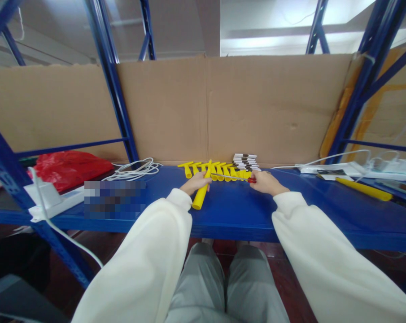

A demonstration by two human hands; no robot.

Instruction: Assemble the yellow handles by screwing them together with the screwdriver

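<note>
My left hand (195, 182) is closed around a yellow tube-shaped handle (199, 199), tilted with its wide round end toward me. In my right hand (267, 183) is a screwdriver with a red handle (252, 180). Its thin metal shaft points left, and the tip reaches the upper part of the yellow handle; whether it touches cannot be made out. Behind my hands, several similar yellow T-shaped pieces (219, 176) lie in a row on the blue shelf (236, 208). A stack of small white-and-dark pieces (245, 158) stands behind the right end of that row.
A cardboard sheet (263, 103) closes off the back. At left are a red plastic bag (70, 169), a coiled white cable (135, 169) and a power strip (59, 204). Another yellow piece (364, 189) and a white power strip (346, 169) lie at right. Blue posts (113, 85) frame the shelf.
</note>
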